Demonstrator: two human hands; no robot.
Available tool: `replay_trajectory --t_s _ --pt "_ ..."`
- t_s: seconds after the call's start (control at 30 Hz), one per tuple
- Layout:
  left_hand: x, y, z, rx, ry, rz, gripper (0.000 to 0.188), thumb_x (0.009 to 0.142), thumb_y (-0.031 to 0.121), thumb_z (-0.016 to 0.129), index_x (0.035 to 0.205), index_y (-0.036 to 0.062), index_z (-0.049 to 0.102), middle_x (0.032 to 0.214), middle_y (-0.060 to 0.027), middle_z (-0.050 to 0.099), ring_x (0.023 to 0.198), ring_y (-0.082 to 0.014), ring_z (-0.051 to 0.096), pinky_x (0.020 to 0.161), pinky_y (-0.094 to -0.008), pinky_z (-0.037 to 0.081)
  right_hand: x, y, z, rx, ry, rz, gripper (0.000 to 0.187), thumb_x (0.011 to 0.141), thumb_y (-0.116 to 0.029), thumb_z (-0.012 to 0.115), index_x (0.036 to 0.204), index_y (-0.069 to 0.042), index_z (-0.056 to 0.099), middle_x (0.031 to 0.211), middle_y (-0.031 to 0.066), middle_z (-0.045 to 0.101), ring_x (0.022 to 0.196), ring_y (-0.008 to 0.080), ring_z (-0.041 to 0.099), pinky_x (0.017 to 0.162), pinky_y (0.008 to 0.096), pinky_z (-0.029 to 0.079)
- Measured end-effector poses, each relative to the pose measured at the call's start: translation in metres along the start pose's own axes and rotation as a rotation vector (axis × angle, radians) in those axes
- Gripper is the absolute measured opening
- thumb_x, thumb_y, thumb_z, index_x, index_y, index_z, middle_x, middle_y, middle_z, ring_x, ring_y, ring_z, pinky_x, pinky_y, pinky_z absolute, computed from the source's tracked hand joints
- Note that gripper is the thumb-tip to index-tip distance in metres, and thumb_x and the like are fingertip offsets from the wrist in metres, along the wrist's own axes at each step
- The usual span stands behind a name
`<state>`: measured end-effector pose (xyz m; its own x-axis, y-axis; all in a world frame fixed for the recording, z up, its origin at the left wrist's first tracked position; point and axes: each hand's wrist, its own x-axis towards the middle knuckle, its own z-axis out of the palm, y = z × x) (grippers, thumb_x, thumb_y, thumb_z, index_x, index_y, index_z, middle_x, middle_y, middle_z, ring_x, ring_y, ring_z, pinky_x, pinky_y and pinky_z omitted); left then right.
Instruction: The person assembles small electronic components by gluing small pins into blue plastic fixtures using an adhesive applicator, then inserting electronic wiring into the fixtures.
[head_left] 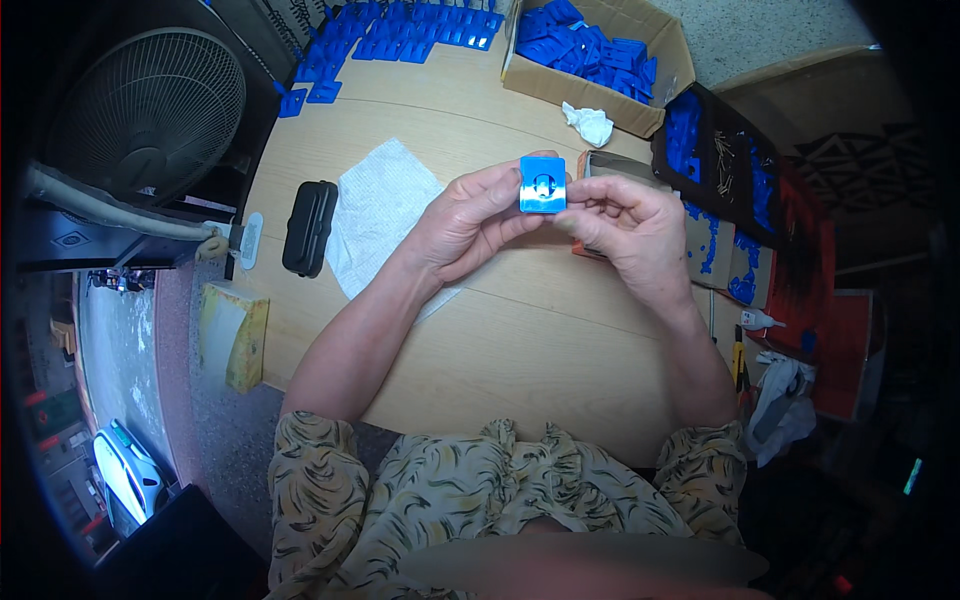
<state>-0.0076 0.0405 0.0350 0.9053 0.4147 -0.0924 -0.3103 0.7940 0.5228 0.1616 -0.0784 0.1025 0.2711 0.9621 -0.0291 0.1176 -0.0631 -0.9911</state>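
A small blue rectangular plastic plate [542, 204] with a round recess in its middle is held up over the table. My left hand [462, 222] grips it by the left side, thumb in front and fingers behind. At its right edge, the fingertips of my right hand [640, 228] are pinched together, close against the plate. Whatever is between those right fingertips is too small or too hidden to tell. A white paper towel [375, 205] lies flat on the table to the left of my hands, beside a black oblong case [310, 228].
Rows of blue pieces [400, 35] line the far left edge. A cardboard box [585, 100] of blue plates stands far right, near crumpled tissue [589, 124]. Right of my hands are a dark compartment tray [715, 150] and a small glue bottle [760, 319]. A fan [150, 120] stands left.
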Motion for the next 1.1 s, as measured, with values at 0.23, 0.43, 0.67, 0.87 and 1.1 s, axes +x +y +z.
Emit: replay_trajectory --t_s 0.23,0.43,0.67,0.87,1.1 --pt "-0.001 0.001 -0.002 0.027 -0.033 -0.024 0.056 0.099 0.025 0.059 0.143 -0.0024 0.04 0.132 -0.0158 0.056 0.114 -0.0177 0.063 0.09 -0.0238 0.06 0.003 0.007 -0.01 0.434 -0.122 0.187 0.019 0.093 -0.012 0.069 0.101 0.005 0.069 0.084 0.009 0.069 0.067 0.0089 0.062 0.061 0.02 0.05" --pt "0.0 -0.002 -0.005 0.094 -0.038 -0.003 0.055 0.099 0.027 0.06 0.142 -0.0017 0.043 0.132 -0.0158 0.058 0.117 -0.0188 0.061 0.095 -0.0269 0.055 0.001 0.008 -0.011 0.424 -0.095 0.262 0.018 0.092 -0.012 0.07 0.098 0.004 0.068 0.084 0.0099 0.069 0.065 0.0102 0.064 0.06 0.0214 0.052" --pt "-0.001 -0.002 -0.003 0.13 -0.034 -0.024 0.054 0.1 0.025 0.059 0.142 -0.0027 0.042 0.133 -0.015 0.057 0.12 -0.0193 0.059 0.101 -0.0308 0.051 0.001 0.01 -0.009 0.421 -0.07 0.266 0.018 0.091 -0.012 0.072 0.098 0.004 0.069 0.082 0.0102 0.07 0.064 0.01 0.064 0.059 0.0216 0.052" --pt "-0.002 -0.001 -0.003 0.145 -0.033 -0.024 0.052 0.1 0.024 0.058 0.142 -0.0029 0.043 0.134 -0.0146 0.057 0.121 -0.0194 0.058 0.102 -0.0314 0.051 0.002 0.01 -0.009 0.408 -0.067 0.258 0.018 0.091 -0.012 0.072 0.098 0.004 0.068 0.082 0.0103 0.07 0.064 0.0098 0.064 0.059 0.0218 0.052" --pt "-0.002 0.001 -0.002 0.145 -0.055 -0.015 0.045 0.102 0.022 0.055 0.14 -0.0005 0.048 0.13 -0.0094 0.061 0.117 -0.0157 0.061 0.1 -0.03 0.053 0.003 0.007 -0.01 0.41 -0.074 0.269 0.019 0.091 -0.011 0.071 0.099 0.006 0.068 0.082 0.0093 0.069 0.063 0.0095 0.063 0.059 0.0212 0.053"
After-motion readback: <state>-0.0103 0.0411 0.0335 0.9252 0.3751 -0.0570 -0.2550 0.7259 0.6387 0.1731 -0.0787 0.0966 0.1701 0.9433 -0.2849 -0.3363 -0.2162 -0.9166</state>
